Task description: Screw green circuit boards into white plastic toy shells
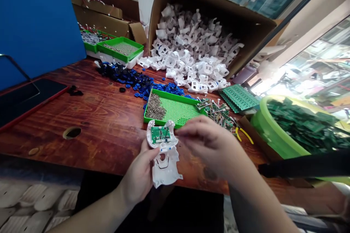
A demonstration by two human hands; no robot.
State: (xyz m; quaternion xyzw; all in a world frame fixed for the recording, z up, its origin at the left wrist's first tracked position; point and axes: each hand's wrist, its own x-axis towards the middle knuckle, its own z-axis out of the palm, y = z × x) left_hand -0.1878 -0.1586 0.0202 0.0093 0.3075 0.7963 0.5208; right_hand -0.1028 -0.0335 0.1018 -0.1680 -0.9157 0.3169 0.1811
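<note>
My left hand (140, 171) grips a white plastic housing (166, 171) by its left side, over the table's front edge. A green circuit board (158, 134) sits in the upper part of that housing. Just right of the housing is my right hand (205, 138), blurred, with its fingers bent together near the housing's edge. Whether anything is between those fingertips cannot be made out. Beyond both hands lies a green tray (177, 107), with a heap of small metal screws (155, 107) at its left end.
A cardboard box (254, 25) spills white housings (188, 51) onto the table. Blue and black parts (123, 74) lie behind the tray. To the right are loose circuit boards (216, 111), yellow-handled pliers (246, 135) and a green tub (264, 116) of boards. A hole (72, 133) pierces the tabletop at left.
</note>
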